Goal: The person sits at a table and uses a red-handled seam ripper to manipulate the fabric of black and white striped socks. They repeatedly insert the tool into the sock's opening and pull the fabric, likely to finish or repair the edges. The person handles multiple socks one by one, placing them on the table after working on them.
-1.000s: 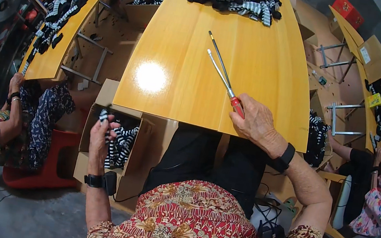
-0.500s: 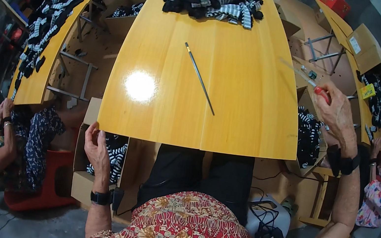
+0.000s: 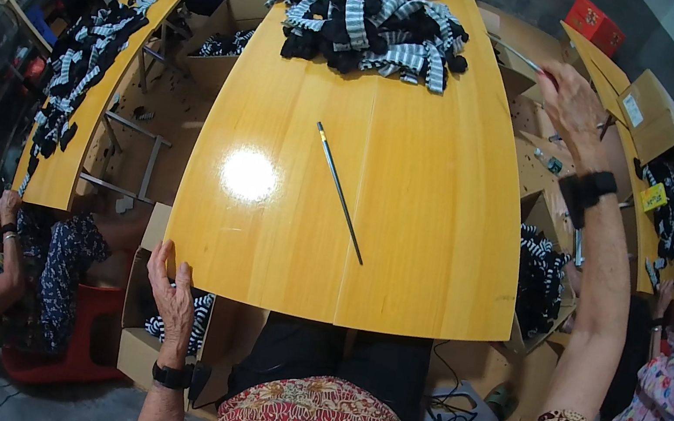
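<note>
My right hand (image 3: 573, 102), reaching out past the table's right edge, is closed around a red-handled screwdriver (image 3: 520, 56). The tool's thin shaft points away to the left, toward the far end of the table. At the near left corner of the yellow wooden table (image 3: 423, 224), my left hand (image 3: 172, 295) touches the edge, fingers stretched and thumb apart, with nothing held. A slim dark stick (image 3: 341, 196) with a gold band lies slanted mid-table. Black and grey-white striped knit pieces (image 3: 375, 27) are heaped at the far end.
Cardboard boxes of striped knits stand by both sides: one (image 3: 141, 303) by my left hand, another (image 3: 542, 278) at right. Co-workers sit at the left table (image 3: 72, 160) and the right one (image 3: 635, 196); another person stands far left. Cables (image 3: 449, 396) hang near my right leg.
My right hand has swung forward and slightly left with the screwdriver. The whole view has shifted, so the table appears lower. The left hand stays by the same corner.
</note>
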Demonstrator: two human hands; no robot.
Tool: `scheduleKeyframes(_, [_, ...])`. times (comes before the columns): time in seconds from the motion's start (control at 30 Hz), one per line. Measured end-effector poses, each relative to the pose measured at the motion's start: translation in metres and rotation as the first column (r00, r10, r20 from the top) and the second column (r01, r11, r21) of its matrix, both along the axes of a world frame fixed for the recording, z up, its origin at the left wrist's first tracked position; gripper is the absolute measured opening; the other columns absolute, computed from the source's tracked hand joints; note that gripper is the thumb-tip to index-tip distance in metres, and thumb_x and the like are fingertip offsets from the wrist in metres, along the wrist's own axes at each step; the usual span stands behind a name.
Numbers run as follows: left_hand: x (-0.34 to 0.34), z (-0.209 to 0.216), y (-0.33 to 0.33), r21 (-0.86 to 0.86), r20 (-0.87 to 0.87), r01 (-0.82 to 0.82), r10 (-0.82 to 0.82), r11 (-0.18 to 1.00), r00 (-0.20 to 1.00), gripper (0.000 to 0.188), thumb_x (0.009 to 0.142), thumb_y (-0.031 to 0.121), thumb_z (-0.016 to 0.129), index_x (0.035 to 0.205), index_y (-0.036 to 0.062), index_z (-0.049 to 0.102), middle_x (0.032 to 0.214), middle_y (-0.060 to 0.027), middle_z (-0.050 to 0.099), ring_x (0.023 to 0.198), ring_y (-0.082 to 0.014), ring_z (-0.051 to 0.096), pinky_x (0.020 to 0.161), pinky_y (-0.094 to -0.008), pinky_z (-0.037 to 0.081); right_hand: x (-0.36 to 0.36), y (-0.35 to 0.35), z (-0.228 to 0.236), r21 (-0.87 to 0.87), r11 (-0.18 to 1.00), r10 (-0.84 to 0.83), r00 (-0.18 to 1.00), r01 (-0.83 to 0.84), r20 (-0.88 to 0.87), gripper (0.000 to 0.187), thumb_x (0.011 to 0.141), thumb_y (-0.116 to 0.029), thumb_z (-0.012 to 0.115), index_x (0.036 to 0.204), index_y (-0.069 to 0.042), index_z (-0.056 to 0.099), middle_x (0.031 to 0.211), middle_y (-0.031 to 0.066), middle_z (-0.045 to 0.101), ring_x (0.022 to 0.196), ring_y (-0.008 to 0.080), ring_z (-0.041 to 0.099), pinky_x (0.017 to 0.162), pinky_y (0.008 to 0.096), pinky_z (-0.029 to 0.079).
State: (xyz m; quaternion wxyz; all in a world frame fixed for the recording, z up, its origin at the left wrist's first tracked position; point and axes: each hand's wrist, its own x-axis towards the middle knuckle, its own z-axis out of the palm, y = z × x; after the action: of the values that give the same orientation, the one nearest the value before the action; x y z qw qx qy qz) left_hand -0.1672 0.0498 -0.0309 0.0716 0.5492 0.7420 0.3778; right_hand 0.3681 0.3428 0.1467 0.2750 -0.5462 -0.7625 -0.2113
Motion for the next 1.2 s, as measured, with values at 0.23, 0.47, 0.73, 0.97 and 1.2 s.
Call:
scheduleKeyframes(0.23, [0.001,0.002,0.001,-0.055,-0.036,-0.021,0.019,0.998,0.999,0.045,0.099,0.030,0.046,0.137,0.0063,0.045,0.144,-0.0205,0.036,0.135,-0.0353,0.032,0.111,-0.0450,0.026,-0.119,0.105,-0.040,-0.004,0.988,0.148,0.968,-0.152,-0.202,0.026,0.087,-0.020,0.049,0.094,-0.007,0.070,0.091,0.0193,0.067,0.081,0.0385,0.065,0.072,0.0437,0.053])
scheduleKeyframes(0.47, [0.004,0.008,-0.001,-0.104,-0.021,-0.022,0.020,0.994,1.000,0.047,0.099,0.033,0.044,0.138,0.0058,0.045,0.145,-0.0217,0.034,0.136,-0.0358,0.030,0.112,-0.0450,0.023,-0.132,0.089,-0.107,-0.372,0.844,0.293,0.913,-0.387,-0.284,0.028,0.085,-0.022,0.048,0.079,0.002,0.062,0.072,0.0230,0.060,0.062,0.0347,0.059,0.060,0.0410,0.046])
scheduleKeyframes(0.73, [0.001,-0.004,0.000,-0.044,-0.014,-0.008,0.007,0.999,1.000,0.046,0.099,0.031,0.044,0.138,0.0050,0.045,0.143,-0.0223,0.036,0.135,-0.0363,0.031,0.111,-0.0461,0.023,-0.105,-0.053,-0.032,-0.648,0.625,0.064,0.856,-0.434,-0.512,0.034,0.089,-0.028,0.052,0.089,0.002,0.068,0.062,0.0060,0.055,0.054,0.0116,0.051,0.051,0.0283,0.041])
scheduleKeyframes(0.97, [0.001,-0.002,-0.001,-0.049,-0.070,-0.022,0.018,0.999,0.997,0.046,0.100,0.030,0.043,0.137,0.0044,0.045,0.142,-0.0222,0.037,0.133,-0.0361,0.033,0.111,-0.0459,0.022,-0.114,-0.017,-0.021,-0.375,0.854,0.183,0.883,-0.360,-0.432,0.030,0.088,-0.027,0.057,0.096,-0.003,0.071,0.076,0.0077,0.066,0.067,0.0165,0.062,0.058,0.0296,0.048])
scheduleKeyframes(1.2, [-0.001,-0.003,-0.003,-0.063,-0.072,-0.032,0.027,0.998,0.997,0.048,0.100,0.034,0.042,0.139,0.0068,0.045,0.146,-0.0203,0.034,0.137,-0.0342,0.029,0.113,-0.0444,0.022,-0.157,0.072,-0.064,-0.080,0.978,0.193,0.981,-0.191,0.022,0.020,0.086,-0.014,0.052,0.091,-0.004,0.068,0.096,0.0143,0.068,0.088,0.0300,0.067,0.076,0.0388,0.056])
